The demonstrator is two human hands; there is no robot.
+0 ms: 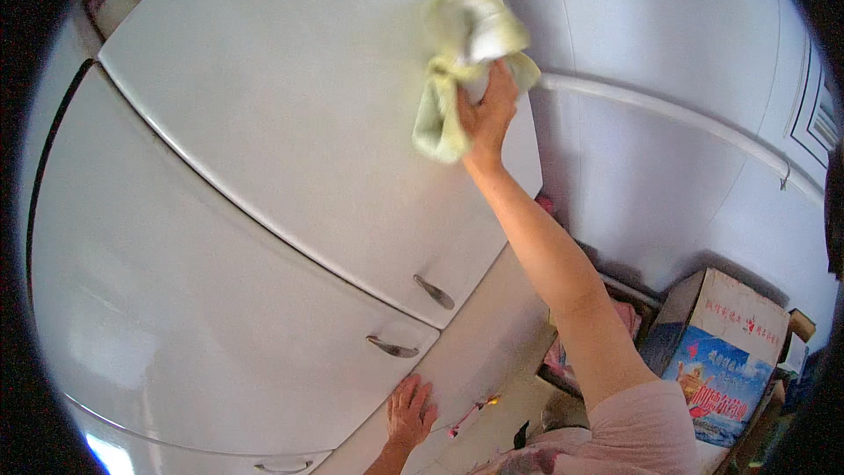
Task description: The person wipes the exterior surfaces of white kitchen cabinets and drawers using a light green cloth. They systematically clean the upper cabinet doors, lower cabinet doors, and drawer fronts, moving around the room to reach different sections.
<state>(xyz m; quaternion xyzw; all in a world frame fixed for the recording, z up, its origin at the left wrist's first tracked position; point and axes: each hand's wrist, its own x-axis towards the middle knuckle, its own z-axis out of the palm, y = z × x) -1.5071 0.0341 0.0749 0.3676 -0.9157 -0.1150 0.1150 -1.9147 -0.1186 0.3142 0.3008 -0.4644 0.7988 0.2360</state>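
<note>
My right hand (489,119) is closed around a pale yellow-green cloth (442,114), slightly smeared by motion. The bunched cloth is at the right edge of a large white cabinet door (299,97); whether it touches the surface is hard to tell. A second white door (176,273) lies beside it across a dark seam. Each door has a small metal handle, one (433,292) above the other (392,347). Lower down, my left hand (411,413) rests with fingers extended near the lower corner of the second door, holding nothing.
A white pipe (677,110) with a hook runs along the pale wall at right. Below stand a printed cardboard box (730,343) and a dark-edged container with pink contents (556,359). Boxes (114,0) sit at upper left. Another handle (283,467) shows at the bottom.
</note>
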